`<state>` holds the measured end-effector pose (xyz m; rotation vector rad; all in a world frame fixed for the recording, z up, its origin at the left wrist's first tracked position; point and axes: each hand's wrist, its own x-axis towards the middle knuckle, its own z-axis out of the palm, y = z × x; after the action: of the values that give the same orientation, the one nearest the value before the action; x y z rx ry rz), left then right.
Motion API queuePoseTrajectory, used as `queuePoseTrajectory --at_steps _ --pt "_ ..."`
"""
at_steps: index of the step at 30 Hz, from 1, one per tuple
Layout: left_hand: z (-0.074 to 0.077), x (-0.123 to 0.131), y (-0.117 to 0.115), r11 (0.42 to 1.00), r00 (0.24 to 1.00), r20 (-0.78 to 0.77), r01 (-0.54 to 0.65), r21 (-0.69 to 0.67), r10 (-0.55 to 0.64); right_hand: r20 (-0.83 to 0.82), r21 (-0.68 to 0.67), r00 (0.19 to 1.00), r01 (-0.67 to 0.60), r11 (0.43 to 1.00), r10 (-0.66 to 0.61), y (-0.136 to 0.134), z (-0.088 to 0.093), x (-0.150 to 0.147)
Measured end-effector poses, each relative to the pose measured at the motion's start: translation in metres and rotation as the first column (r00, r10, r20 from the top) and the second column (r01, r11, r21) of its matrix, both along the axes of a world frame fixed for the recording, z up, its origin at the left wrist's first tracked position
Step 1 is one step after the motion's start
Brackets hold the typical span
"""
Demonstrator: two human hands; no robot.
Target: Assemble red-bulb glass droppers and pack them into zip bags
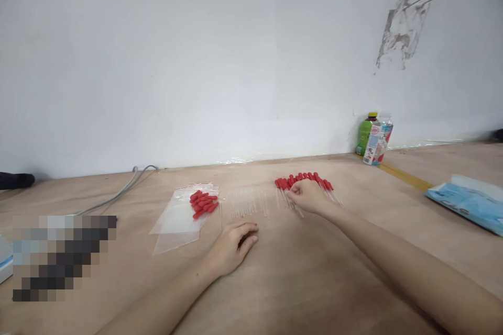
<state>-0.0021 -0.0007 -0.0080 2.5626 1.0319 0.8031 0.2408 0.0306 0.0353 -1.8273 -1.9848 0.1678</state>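
— First entry, and its place?
— Thin clear tubes with red rounded bulbs (pixel 301 176), one row, right of centre, on the far part of the light-brown covered table (pixel 283 293); bulbs toward the wall (pixel 196 63), which is white
— Right hand?
— Right hand (pixel 308 194), at the near edge of that row; fingertips drawn close together; whether a tube is pinched between them, I cannot tell
— Next, leftward?
— Loose thin clear tubes (pixel 245 204), laid side by side; then a small pile of red elongated bulbs (pixel 203 204), lying on flat clear plastic bags (pixel 168 222)
— Left hand?
— Left hand (pixel 231 246), just nearer than the loose tubes; fingers loosely curled, thumb apart from them, grip empty
— Outward?
— Far right, by the wall: one green bottle with a yellow cap (pixel 363 137), one white printed container (pixel 375 144); right: one flat light-blue packet (pixel 467 207); far left: grey cable (pixel 126 187)
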Motion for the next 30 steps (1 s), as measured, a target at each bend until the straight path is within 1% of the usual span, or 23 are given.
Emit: queuePoseTrajectory --at_steps 1,3,7,10,13,15,16,18,19,20,22,24,26,28,30 --pt "0.000 0.001 0.000 1.000 1.000 -0.003 0.017 -0.003 -0.017 0.040 0.008 0.994 0.103 0.995 -0.103 0.010 -0.001 0.002" --pt "0.000 0.001 0.000 1.000 1.000 -0.006 0.026 -0.007 -0.026 0.087 0.017 0.973 0.212 0.977 -0.213 0.026 -0.004 0.004" --pt "0.000 0.000 0.002 0.999 0.999 -0.019 0.026 -0.022 -0.026 0.135 0.037 0.946 0.293 0.956 -0.295 0.044 -0.012 0.002" --pt "0.001 0.000 0.002 0.999 0.999 -0.013 0.035 -0.024 -0.035 0.176 0.066 0.934 0.303 0.951 -0.310 0.048 -0.016 -0.003" --pt "0.002 0.002 0.000 0.999 0.999 -0.003 0.047 -0.011 -0.047 0.210 0.093 0.942 0.249 0.964 -0.263 0.046 -0.020 -0.016" --pt "0.003 0.003 -0.002 0.999 0.999 -0.018 0.036 0.007 -0.036 0.230 0.094 0.948 0.201 0.975 -0.218 0.044 -0.023 -0.027" --pt "0.004 0.002 -0.002 1.000 0.999 -0.033 0.005 0.029 -0.004 0.240 0.090 0.950 0.183 0.979 -0.200 0.044 -0.025 -0.032" --pt "0.006 -0.002 0.003 0.985 0.990 -0.062 -0.119 0.125 0.127 0.259 0.074 0.949 0.165 0.983 -0.179 0.044 -0.028 -0.040" --pt "0.007 -0.007 0.007 0.961 0.975 -0.068 -0.196 0.194 0.212 0.267 0.064 0.948 0.162 0.985 -0.173 0.044 -0.029 -0.044" --pt "0.008 -0.013 0.013 0.924 0.953 -0.065 -0.270 0.273 0.297 0.273 0.051 0.947 0.160 0.986 -0.168 0.045 -0.030 -0.046" --pt "0.011 -0.028 0.027 0.842 0.908 -0.057 -0.361 0.400 0.416 0.282 0.030 0.946 0.154 0.988 -0.156 0.046 -0.031 -0.049" --pt "0.011 -0.043 0.042 0.774 0.868 -0.051 -0.411 0.482 0.493 0.286 0.022 0.947 0.145 0.989 -0.146 0.045 -0.032 -0.052" --pt "0.010 -0.055 0.054 0.730 0.838 -0.058 -0.436 0.527 0.542 0.284 0.033 0.948 0.138 0.990 -0.141 0.041 -0.031 -0.054" --pt "0.007 -0.061 0.061 0.723 0.830 -0.078 -0.430 0.541 0.552 0.281 0.065 0.949 0.130 0.989 -0.143 0.033 -0.030 -0.055" --pt "0.004 -0.062 0.065 0.733 0.835 -0.092 -0.417 0.537 0.542 0.280 0.113 0.950 0.113 0.987 -0.141 0.021 -0.030 -0.054"
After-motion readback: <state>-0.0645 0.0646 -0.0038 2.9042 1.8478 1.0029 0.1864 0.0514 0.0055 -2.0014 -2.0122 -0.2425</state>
